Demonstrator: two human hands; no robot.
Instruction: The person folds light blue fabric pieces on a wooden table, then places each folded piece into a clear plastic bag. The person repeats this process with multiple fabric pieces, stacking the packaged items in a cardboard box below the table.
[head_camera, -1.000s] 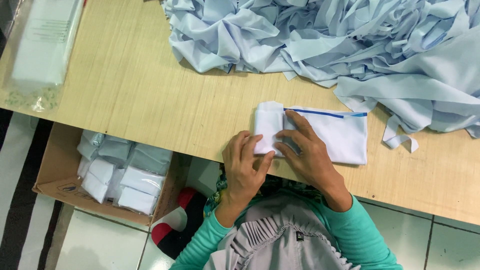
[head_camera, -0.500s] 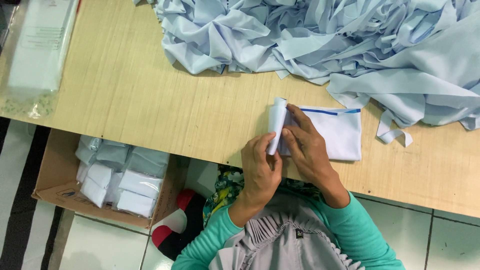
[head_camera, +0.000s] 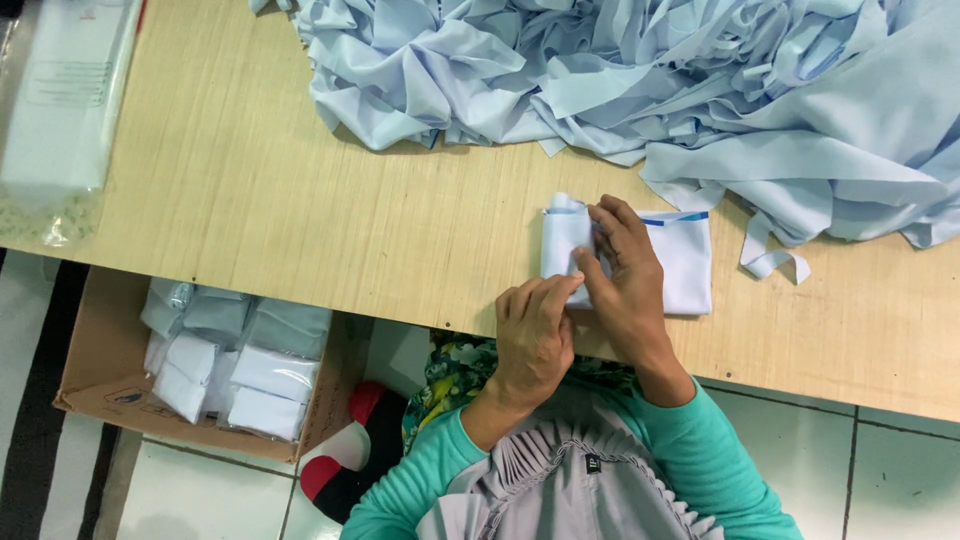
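At the far left, about nine o'clock from the hands, a clear plastic bag (head_camera: 62, 110) holding a flat pale bundle lies on the bench (head_camera: 280, 220), near its edge. Below it, at seven o'clock, a cardboard box (head_camera: 95, 350) stands on the tiled floor (head_camera: 200, 490), holding several small white and pale blue folded packets (head_camera: 235, 365) wrapped in clear film. Beside the box, at six o'clock, a red, white and black bag or shoe (head_camera: 345, 450) lies on the floor; which it is cannot be told.

The left hand (head_camera: 535, 340) lies at the bench edge, fingers pressed together and flat, their tips bearing on the lower left corner of the folded white cloth (head_camera: 685, 270). The right hand (head_camera: 625, 275) lies across the cloth just beside it, thumb touching the left fingertips, its fingers bent and pressing down the folded-over left end, with the fingertips near the top edge where a thin blue stripe (head_camera: 675, 217) runs.

The cloth lies flat on the bench at the near edge, close to the person's body. Judging by how it lies, it is already a compact rectangle with its left end turned over once; it looks partly folded, not yet as small as the packets in the box, and it is not wrapped.

From twelve to two o'clock a large rumpled heap of pale blue fabric (head_camera: 700, 90) covers the bench, one loose strip (head_camera: 770, 255) trailing close to the white cloth's right side.
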